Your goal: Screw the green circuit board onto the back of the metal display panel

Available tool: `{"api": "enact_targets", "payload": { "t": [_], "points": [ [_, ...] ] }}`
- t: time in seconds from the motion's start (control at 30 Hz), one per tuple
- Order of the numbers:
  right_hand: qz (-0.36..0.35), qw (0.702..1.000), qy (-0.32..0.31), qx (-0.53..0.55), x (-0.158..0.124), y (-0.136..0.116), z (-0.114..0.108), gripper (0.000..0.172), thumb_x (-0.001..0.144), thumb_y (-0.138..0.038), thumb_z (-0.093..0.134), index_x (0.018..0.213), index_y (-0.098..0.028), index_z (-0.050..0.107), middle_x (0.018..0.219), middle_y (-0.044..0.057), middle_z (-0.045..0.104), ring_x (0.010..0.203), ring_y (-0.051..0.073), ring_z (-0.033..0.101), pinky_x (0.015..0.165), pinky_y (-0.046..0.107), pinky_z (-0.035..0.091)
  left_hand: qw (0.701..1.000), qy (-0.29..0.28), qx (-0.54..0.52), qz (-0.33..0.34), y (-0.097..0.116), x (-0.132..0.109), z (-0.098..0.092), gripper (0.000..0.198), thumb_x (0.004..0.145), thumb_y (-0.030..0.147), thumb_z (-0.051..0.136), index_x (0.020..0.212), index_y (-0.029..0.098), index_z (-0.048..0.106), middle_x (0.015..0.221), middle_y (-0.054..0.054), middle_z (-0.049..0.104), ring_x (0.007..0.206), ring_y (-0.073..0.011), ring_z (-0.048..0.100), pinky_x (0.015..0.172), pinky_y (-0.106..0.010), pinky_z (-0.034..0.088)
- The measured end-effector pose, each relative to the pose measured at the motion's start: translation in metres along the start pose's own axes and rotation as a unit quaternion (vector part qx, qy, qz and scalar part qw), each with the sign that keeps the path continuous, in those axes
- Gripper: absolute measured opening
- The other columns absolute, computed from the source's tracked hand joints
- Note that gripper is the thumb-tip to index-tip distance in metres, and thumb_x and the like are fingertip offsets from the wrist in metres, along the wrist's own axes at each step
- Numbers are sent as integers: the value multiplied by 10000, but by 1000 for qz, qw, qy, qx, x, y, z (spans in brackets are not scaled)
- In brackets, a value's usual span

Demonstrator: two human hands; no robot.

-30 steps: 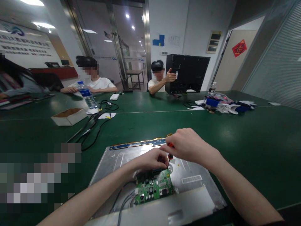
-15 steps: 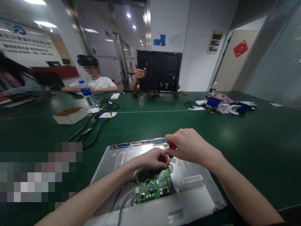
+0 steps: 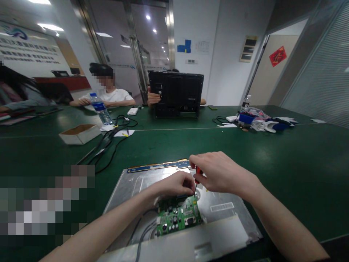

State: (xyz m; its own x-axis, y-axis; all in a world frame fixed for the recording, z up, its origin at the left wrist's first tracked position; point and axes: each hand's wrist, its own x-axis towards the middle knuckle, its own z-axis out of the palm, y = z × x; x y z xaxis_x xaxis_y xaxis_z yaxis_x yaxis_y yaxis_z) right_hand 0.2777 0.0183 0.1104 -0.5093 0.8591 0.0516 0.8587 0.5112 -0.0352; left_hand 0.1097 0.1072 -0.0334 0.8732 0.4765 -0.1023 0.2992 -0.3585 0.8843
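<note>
A screwdriver [image 3: 197, 175] with a red and black handle is in my right hand [image 3: 214, 171], fingers wrapped round the handle from above. Its thin shaft points down at the upper right corner of a green circuit board [image 3: 178, 214]. Close beside the shaft, my left hand [image 3: 181, 183] has its fingers curled together just above the board's top edge; what they pinch, if anything, is hidden. The board lies on the silver metal back of a display panel [image 3: 223, 218]. Along the panel's far edge runs a blue circuit strip [image 3: 155, 167]. Grey cables [image 3: 144, 233] lead off the board's left side.
Left on the green table [image 3: 152, 145] are an open box [image 3: 79, 134], black cables [image 3: 109, 142] and a water bottle [image 3: 100, 108]. Opposite, a person holds up a black monitor housing [image 3: 177, 92]. Gloves and bags [image 3: 261, 120] lie at right. Another person [image 3: 111, 95] sits far left.
My right hand has shifted slightly and turned on the screwdriver handle; my left hand stays put. Across the table, the black monitor housing has come down and tilted.
</note>
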Motion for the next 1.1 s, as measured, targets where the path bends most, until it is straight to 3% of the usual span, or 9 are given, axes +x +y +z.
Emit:
{"api": "enact_targets", "payload": {
  "t": [0.23, 0.47, 0.7, 0.9, 1.03, 1.1],
  "points": [
    [49, 997, 11, -61, 0, -2, 6, 269, 924, -444, 592, 869, -185, 632, 780, 70, 726, 663, 218, 679, 507, 273, 285, 1000, -9, -16, 14, 4, -1, 0, 63, 663, 208, 657, 698, 168, 622, 663, 29, 612, 661, -149, 566, 633, -228, 427],
    [18, 999, -4, -28, 6, 2, 4, 126, 937, -289, 534, 967, -180, 590, 822, 59, 718, 662, 194, 649, 505, 274, 251, 1000, -7, -5, 4, 5, -1, 0, 37, 655, 176, 653, 689, 160, 655, 651, 25, 617, 617, -134, 542, 581, -213, 406],
    [-54, 997, -4, 59, 1, 10, 2, 160, 858, -228, 603, 1002, -185, 548, 912, 38, 704, 735, 171, 624, 560, 263, 307, 1000, -2, 2, 0, 5, -2, -1, 50, 654, 166, 641, 698, 158, 664, 630, 38, 598, 600, -125, 524, 581, -211, 382],
    [48, 998, 15, -36, 2, 2, 4, 303, 903, -502, 602, 913, -201, 640, 764, 46, 709, 649, 187, 639, 526, 262, 261, 1000, -7, -20, 9, 8, -2, 0, 53, 653, 162, 634, 705, 169, 625, 646, 46, 589, 624, -126, 533, 602, -211, 404],
    [46, 998, 5, -51, 6, 1, 4, 379, 993, -443, 460, 786, -202, 668, 689, 49, 687, 619, 175, 627, 518, 272, 232, 1000, -10, -22, 6, 7, -1, 0, 38, 671, 165, 644, 704, 166, 625, 652, 40, 585, 612, -120, 529, 602, -210, 418],
    [34, 998, 7, -46, 7, 3, 4, 301, 983, -384, 472, 833, -207, 663, 713, 43, 696, 618, 172, 621, 516, 276, 214, 1000, -12, -20, 4, 5, -1, 0, 35, 673, 163, 652, 701, 162, 631, 654, 36, 588, 612, -121, 530, 599, -210, 419]
  ]
}}
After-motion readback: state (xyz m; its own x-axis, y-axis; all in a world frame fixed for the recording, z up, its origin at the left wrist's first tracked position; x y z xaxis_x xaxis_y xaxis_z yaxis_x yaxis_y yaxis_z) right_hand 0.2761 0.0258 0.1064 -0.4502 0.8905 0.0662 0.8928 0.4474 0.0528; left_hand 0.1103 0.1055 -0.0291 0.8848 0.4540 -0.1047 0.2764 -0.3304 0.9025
